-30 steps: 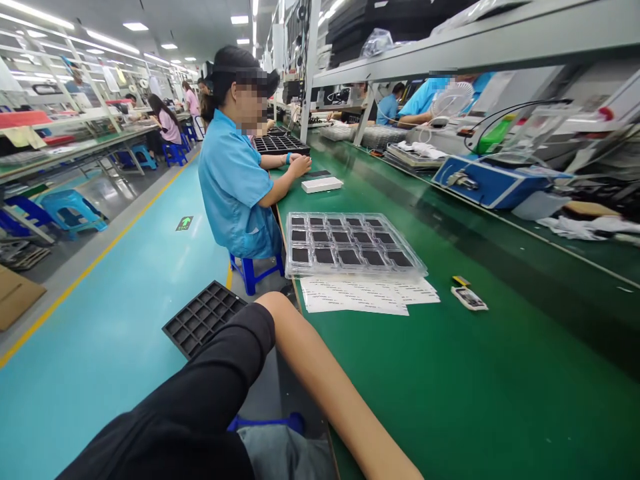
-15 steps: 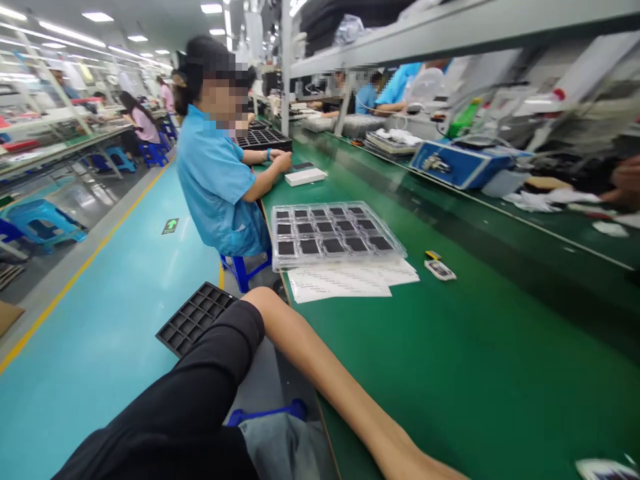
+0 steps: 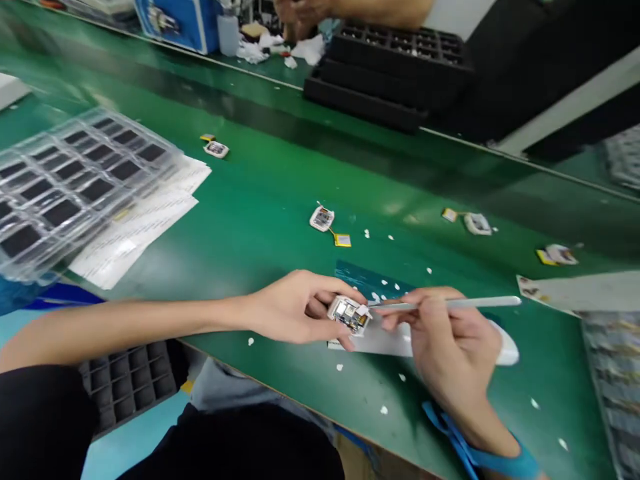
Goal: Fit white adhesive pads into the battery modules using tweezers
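My left hand (image 3: 305,310) grips a small white device housing (image 3: 345,315) by its edges, its circuit board facing up. In my right hand (image 3: 445,333) are slim silver tweezers (image 3: 480,302), held like a pen. Their tip reaches a small white piece at the housing's right side; whether it grips that piece I cannot tell. Under both hands lies a long white strip (image 3: 385,342) with a rounded right end. A blue wrist strap (image 3: 510,457) circles my right wrist. Beyond my hands, another white housing (image 3: 321,218) lies with a yellow-edged battery (image 3: 343,240) wired to it.
Clear trays with dark squares (image 3: 70,170) stand at left on white printed sheets (image 3: 135,233). More housings (image 3: 217,149), (image 3: 477,224) and white scraps (image 3: 383,410) dot the green table (image 3: 260,180). Black trays (image 3: 385,73) and another person's hand (image 3: 305,13) are at the back.
The view has swung right and down from the aisle and a seated co-worker to the table before me. Both my hands, the held housing and the tweezers have come into view.
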Demonstrator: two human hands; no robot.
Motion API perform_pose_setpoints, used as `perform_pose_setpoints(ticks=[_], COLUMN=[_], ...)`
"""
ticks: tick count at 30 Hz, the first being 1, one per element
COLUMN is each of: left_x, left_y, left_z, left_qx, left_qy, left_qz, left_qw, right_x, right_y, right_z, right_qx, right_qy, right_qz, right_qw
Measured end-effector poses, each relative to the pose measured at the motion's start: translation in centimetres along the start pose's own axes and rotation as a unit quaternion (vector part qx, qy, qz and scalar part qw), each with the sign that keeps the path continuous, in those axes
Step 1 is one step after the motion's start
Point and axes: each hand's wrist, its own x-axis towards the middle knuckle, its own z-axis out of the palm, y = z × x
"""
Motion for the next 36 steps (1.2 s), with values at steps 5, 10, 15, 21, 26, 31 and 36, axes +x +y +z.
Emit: perform_pose_setpoints(ticks=[5,10,15,21,26,31,36], left_x=[-0.1,-0.2,-0.4,-0.5,-0.5,-0.4,-0.5], left_y=[-0.4,-0.2,-0.3,-0.5,-0.3,-0.2,-0.3], left_z=[0.6,0.6,0.8,0.9,0.8,1.0,1.0], left_qx=[-0.009,0.009,0.018,0.027,0.033,0.032,0.032], left_qy=[0.007,0.008,-0.002,-0.007,-0.012,-0.010,-0.006], left_qz=[-0.008,0.003,0.017,0.013,0.006,0.000,-0.006], left_qw=[1.000,1.000,1.000,1.000,0.999,0.999,0.999], right_x=[0.0,-0.4,-0.6,-0.3,-0.2,-0.3,-0.3], right_y=[-1.2,-1.5,-1.7,-1.6,-1.8,-2.0,-2.0], right_z=[0.9,0.8,1.1,1.3,1.2,1.3,1.7], right_qx=[-0.004,0.016,-0.026,0.029,0.043,0.028,0.053], right_qy=[-0.019,-0.013,-0.031,-0.069,-0.082,-0.067,-0.065], right_qz=[-0.001,-0.037,-0.063,-0.049,-0.013,-0.003,0.011], right_qw=[1.000,0.999,0.997,0.996,0.996,0.997,0.996])
